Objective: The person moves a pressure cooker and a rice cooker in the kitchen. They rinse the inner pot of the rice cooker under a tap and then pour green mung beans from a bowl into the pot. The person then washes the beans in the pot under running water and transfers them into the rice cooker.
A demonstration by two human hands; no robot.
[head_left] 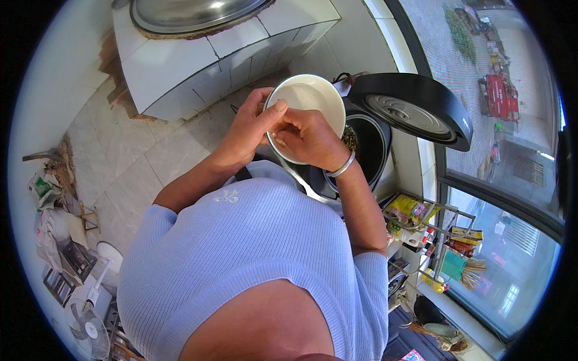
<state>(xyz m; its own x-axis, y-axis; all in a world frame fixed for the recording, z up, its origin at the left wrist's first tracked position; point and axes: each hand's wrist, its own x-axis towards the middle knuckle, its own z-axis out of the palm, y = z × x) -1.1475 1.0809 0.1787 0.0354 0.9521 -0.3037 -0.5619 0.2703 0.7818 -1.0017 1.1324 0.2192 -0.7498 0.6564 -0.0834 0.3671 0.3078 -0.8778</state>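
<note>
A cream-white bowl (322, 95) with a dark rim is tilted in front of my chest. My left hand (250, 123) grips its left side, with the thumb over the rim. Over the bowl's near part my right hand (313, 137) is closed, fingertips bunched by the left thumb. Whether anything is pinched in it is hidden. A silver bangle circles that wrist. Just right of the bowl stands a black electric cooker (390, 157) with its thick lid (415, 111) raised. Inside its dark pot (368, 132), small greenish-brown bits show, partly covered by the bowl and my right arm.
A white-tiled stove block (174, 66) with a large metal lid (195, 13) lies ahead. On the right runs a window (503, 192); a wire rack (421, 219) of packets stands beside it. A fan (87, 328) and bags (57, 234) are at lower left.
</note>
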